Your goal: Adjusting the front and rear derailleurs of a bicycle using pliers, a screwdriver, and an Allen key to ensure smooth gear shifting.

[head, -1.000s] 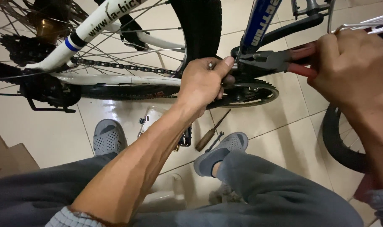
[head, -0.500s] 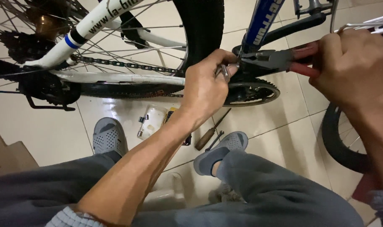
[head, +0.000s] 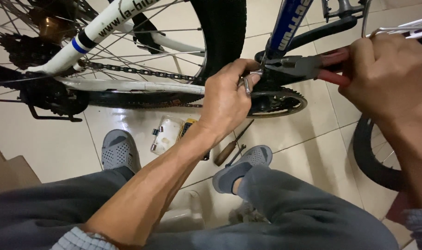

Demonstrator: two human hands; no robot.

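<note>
A bicycle stands in front of me with its white frame tube (head: 104,28), chain (head: 137,71) and chainring (head: 278,103). My left hand (head: 227,99) pinches a small silver metal tool (head: 246,83) against the crank area beside the rear tyre (head: 222,32). My right hand (head: 387,76) grips red-handled pliers (head: 308,65), whose dark jaws point left and meet the same spot near the blue frame tube (head: 287,25). The exact part between the jaws is hidden by my left fingers.
On the tiled floor lie a clear plastic parts box (head: 167,134), a wooden-handled screwdriver (head: 232,144) and a small wrench. My feet wear grey clogs (head: 120,149). A loose tyre (head: 370,153) leans at the right. Cardboard (head: 7,169) sits at the left.
My left hand shifted slightly and turned the small silver tool at the crank. The pliers in my right hand stayed clamped in the same place.
</note>
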